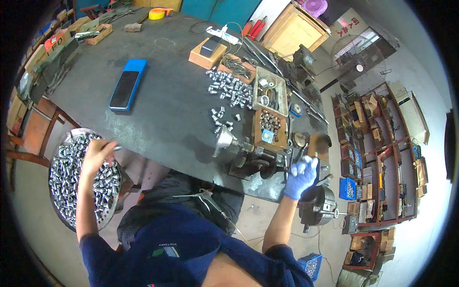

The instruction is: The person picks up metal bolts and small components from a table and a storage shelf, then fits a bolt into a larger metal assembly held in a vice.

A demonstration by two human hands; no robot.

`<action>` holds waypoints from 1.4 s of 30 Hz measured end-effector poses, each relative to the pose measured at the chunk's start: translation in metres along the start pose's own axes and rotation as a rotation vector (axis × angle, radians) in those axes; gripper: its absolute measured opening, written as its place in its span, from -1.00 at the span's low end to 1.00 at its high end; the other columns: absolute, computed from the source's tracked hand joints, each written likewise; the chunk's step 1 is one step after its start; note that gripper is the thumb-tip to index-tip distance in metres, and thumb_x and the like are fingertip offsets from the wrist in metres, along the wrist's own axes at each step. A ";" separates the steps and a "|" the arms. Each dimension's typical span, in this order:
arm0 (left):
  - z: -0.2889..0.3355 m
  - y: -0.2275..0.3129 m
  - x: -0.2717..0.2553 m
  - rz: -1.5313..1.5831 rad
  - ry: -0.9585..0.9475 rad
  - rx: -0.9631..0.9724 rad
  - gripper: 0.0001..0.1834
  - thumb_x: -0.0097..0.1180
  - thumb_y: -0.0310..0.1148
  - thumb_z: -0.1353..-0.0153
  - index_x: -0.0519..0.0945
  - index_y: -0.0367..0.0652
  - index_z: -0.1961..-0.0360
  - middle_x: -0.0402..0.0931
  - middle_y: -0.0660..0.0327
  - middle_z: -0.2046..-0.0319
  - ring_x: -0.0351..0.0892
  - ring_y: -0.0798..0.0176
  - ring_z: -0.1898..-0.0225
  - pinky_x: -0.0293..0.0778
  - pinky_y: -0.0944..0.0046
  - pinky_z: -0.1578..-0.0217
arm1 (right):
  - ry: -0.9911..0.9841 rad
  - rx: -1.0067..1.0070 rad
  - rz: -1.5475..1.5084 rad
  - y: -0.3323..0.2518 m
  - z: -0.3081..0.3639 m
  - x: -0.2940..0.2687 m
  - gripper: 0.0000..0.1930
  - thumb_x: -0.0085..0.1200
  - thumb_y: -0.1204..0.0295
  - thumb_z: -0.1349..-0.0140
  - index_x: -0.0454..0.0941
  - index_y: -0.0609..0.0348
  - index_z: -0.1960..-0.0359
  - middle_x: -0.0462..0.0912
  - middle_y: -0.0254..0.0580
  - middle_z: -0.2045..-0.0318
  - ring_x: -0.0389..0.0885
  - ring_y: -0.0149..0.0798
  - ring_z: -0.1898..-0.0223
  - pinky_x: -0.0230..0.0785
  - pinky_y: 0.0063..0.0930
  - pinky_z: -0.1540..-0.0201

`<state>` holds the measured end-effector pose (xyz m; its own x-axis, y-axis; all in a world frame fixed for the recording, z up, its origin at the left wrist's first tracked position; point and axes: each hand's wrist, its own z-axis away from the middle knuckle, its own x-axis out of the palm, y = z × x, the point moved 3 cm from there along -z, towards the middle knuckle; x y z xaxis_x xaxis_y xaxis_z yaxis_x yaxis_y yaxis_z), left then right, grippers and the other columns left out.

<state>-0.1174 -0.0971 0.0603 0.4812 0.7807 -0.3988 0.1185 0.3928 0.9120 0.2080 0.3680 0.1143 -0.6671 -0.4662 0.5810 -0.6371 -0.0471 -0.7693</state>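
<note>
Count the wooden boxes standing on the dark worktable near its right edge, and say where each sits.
3: a small wooden box holding a dark block at the far side, a pale tray of rings mid-edge, and a brown box of small parts nearest the machine. Others may be hidden.

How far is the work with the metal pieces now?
Done, it seems: a loose group of small metal cylinders lies on the dark table. In hand: the left hand reaches into the round tray; the gloved right hand is at the small machine. Left: the tray is nearly full.
</note>
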 end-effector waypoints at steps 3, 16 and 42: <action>0.037 -0.037 -0.057 -0.602 0.215 -0.082 -0.72 0.10 -0.35 -0.03 0.45 -0.33 0.70 0.40 0.04 0.79 0.44 0.09 0.73 0.34 0.18 0.62 | 0.010 0.062 0.000 0.004 0.031 -0.030 -0.63 -0.13 0.17 -0.28 0.48 0.27 0.42 0.23 -0.44 0.83 0.11 -0.57 0.83 -0.02 -0.67 0.83; -0.119 0.091 0.212 -0.378 -0.251 0.737 -0.75 0.09 -0.48 0.04 0.52 -0.25 0.27 0.50 0.00 0.34 0.49 -0.07 0.24 0.41 0.08 0.25 | 0.158 0.314 -0.101 0.101 0.001 -0.093 -0.75 -0.04 0.27 -0.21 0.50 0.20 0.24 0.58 -0.26 0.41 0.53 -0.33 0.44 0.42 -0.48 0.34; -0.061 0.128 0.195 0.681 -0.725 0.289 -0.81 0.12 -0.58 -0.06 0.50 -0.38 0.26 0.52 0.15 0.49 0.55 0.33 0.48 0.47 0.39 0.36 | 0.250 0.338 -0.047 0.081 0.036 -0.083 -0.67 -0.03 0.16 -0.22 0.46 0.23 0.45 0.29 -0.43 0.78 0.17 -0.55 0.81 -0.01 -0.72 0.82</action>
<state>-0.0615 0.1353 0.0931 0.9207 0.2756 0.2765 -0.2166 -0.2285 0.9491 0.2258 0.3711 -0.0063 -0.7400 -0.2302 0.6320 -0.5342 -0.3698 -0.7602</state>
